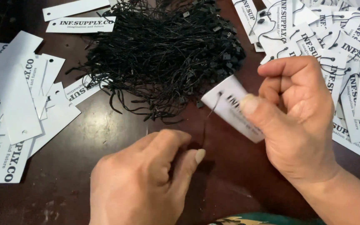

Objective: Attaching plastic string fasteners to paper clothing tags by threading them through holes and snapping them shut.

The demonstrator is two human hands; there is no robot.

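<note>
My right hand (298,121) pinches a white rectangular paper tag (230,104) with dark print, thumb on top, holding it tilted above the dark brown table (117,129). A thin black string (208,121) runs through the hole near the tag's corner and drops down toward my left hand (146,179). That hand sits lower, fingers curled with thumb and forefinger closed on the string's lower end. Just behind both hands lies a big tangled heap of black strings with small plastic locks (163,54).
Loose white tags without strings (17,104) are spread at the left, two more at the top left (80,25). A pile of tags with strings threaded through them (338,50) covers the right and top right. A green patterned cloth (263,219) shows at the bottom edge.
</note>
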